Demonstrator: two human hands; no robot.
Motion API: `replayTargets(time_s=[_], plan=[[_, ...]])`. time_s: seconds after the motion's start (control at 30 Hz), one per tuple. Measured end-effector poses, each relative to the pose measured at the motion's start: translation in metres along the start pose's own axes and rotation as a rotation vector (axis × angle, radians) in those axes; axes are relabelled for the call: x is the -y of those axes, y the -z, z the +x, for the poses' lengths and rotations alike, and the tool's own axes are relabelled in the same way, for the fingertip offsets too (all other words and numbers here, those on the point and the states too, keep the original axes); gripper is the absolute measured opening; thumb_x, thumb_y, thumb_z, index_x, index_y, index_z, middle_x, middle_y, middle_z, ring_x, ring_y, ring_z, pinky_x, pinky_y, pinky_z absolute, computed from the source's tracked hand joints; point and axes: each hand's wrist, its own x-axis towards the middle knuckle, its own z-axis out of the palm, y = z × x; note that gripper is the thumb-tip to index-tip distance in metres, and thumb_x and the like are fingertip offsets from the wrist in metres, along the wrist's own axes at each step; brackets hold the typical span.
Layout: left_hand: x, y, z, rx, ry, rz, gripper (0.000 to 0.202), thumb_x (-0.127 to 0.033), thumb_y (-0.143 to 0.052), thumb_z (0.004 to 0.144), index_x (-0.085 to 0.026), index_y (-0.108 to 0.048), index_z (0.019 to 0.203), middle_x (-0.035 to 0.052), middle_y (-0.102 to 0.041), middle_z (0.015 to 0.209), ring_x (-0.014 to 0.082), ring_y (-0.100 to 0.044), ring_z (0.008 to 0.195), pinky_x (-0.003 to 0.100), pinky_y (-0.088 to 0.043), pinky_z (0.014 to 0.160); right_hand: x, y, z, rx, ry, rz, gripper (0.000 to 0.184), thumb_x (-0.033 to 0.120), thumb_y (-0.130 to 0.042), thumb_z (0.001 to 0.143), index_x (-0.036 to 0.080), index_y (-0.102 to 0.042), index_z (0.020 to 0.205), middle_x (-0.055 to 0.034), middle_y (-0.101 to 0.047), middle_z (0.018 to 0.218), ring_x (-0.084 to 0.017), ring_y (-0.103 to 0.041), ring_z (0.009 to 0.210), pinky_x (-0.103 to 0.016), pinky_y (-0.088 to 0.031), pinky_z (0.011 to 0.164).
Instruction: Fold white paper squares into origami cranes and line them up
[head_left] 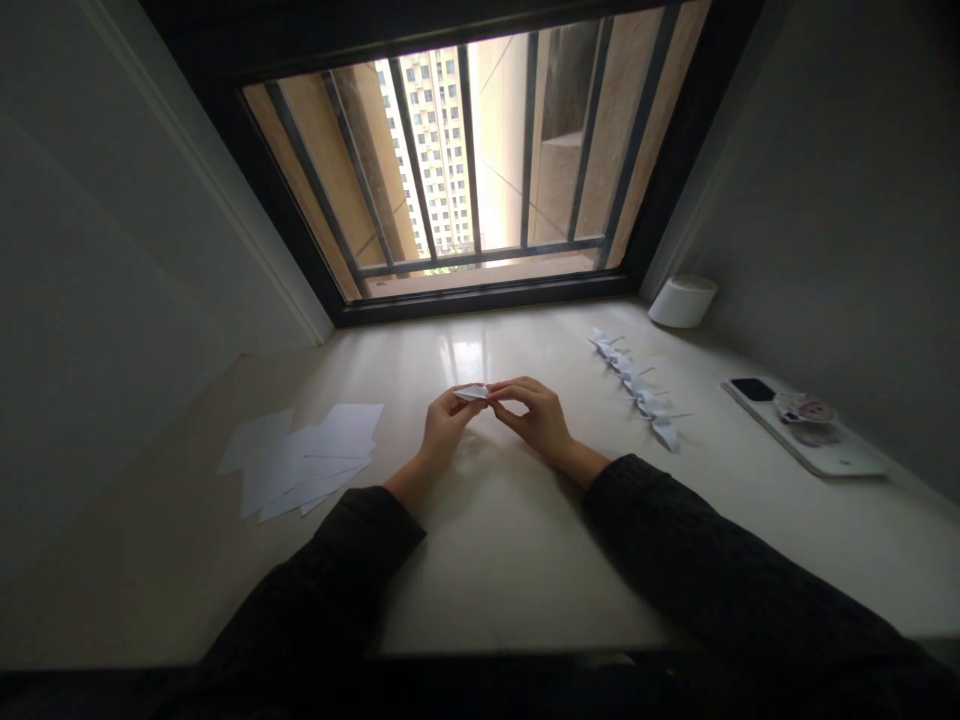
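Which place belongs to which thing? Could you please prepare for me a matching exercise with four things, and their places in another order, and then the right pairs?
Things
1. small folded paper
2. loose paper sheets
3. row of folded paper shapes
4. phone

Places
A. overlapping, on the left
B. farthest right of the four
C. in the fingers of the left hand and the right hand
D. between the right hand and the phone

Pairs: 1-C, 2-A, 3-D, 4-B
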Motion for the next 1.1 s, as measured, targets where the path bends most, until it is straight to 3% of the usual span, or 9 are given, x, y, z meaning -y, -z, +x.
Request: replayTargets(time_s=[0.1, 0.27, 0.5, 1.1], plan=[[-0.0015, 0.0001, -0.0002, 0.002, 0.007, 0.007, 0.033, -0.032, -0.074, 0.065, -0.015, -0.067, 0.092, 0.0067, -0.071, 0.089, 0.0191, -0.065, 0.084, 0.038, -0.049, 0.085, 0.0002, 0.0003, -0.0003, -0.003, 0.018, -0.017, 0.014, 0.022, -0.061, 0.078, 0.03, -0.07, 0.086, -0.0004, -0.071, 0.096, -0.02, -0.064, 0.089, -0.036, -0.051, 0.082], [-0.0015, 0.0, 0.0001, 0.064, 0.008, -0.013, 0.046, -0.03, -0.074, 0.066, -0.016, -0.063, 0.109, 0.0062, -0.071, 0.093, 0.0192, -0.064, 0.088, 0.038, -0.047, 0.088, -0.0004, 0.0, -0.0017, 0.005, -0.017, -0.021, 0.014, 0.021, -0.061, 0.079, 0.028, -0.07, 0.087, -0.0008, -0.072, 0.092, -0.019, -0.066, 0.084, -0.034, -0.052, 0.077], [0.0008, 0.0005, 0.0004, 0.047, 0.019, -0.044, 0.038, -0.027, -0.075, 0.064, -0.016, -0.067, 0.099, 0.0059, -0.071, 0.093, 0.0197, -0.065, 0.089, 0.038, -0.046, 0.09, -0.0011, -0.0006, -0.0021, -0.017, -0.025, 0.027, 0.012, 0.021, -0.06, 0.08, 0.025, -0.068, 0.088, -0.0026, -0.071, 0.091, -0.018, -0.066, 0.084, -0.032, -0.052, 0.075], [-0.0004, 0.0018, 0.0012, 0.026, 0.044, -0.021, 0.035, -0.027, -0.075, 0.064, -0.015, -0.07, 0.096, 0.0081, -0.071, 0.096, 0.0202, -0.064, 0.087, 0.036, -0.047, 0.085, -0.0028, 0.0002, -0.0003, -0.024, -0.026, 0.084, 0.012, 0.021, -0.064, 0.078, 0.027, -0.072, 0.086, -0.0032, -0.071, 0.093, -0.019, -0.064, 0.087, -0.036, -0.051, 0.08]])
